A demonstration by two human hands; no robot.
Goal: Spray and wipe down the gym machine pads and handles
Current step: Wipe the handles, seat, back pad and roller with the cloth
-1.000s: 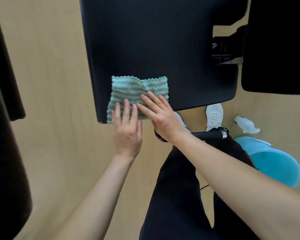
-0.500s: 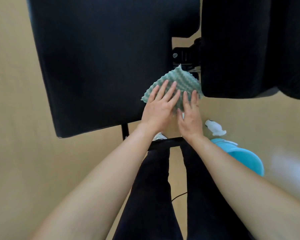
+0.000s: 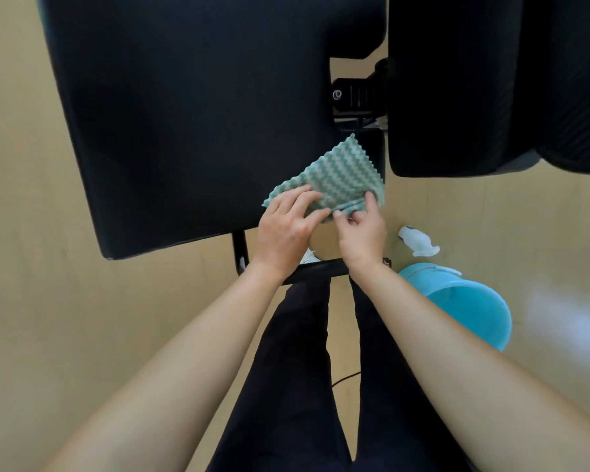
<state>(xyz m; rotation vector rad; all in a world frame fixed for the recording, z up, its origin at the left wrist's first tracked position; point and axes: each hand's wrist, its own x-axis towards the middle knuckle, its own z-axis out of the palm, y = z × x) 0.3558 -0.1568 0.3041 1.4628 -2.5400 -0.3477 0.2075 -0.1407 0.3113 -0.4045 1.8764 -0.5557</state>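
Note:
A green-and-white striped cloth (image 3: 338, 172) lies at the near right corner of the big black seat pad (image 3: 191, 114). My left hand (image 3: 286, 229) has its fingers curled over the cloth's left edge. My right hand (image 3: 363, 233) pinches the cloth's folded lower right edge between thumb and fingers. A second black pad (image 3: 474, 83) stands to the right, joined by a black bracket (image 3: 355, 97). On the floor to the right lies a white spray bottle (image 3: 418, 241).
A turquoise bucket (image 3: 470, 304) stands on the tan floor at my right. A black frame bar (image 3: 317, 269) runs under the pad in front of my dark-trousered legs. A thin cable (image 3: 344, 379) lies on the floor between my legs.
The cloth slid from the pad's left near corner to its right near corner. Both hands went from pressing flat on it to curling and pinching its near edge.

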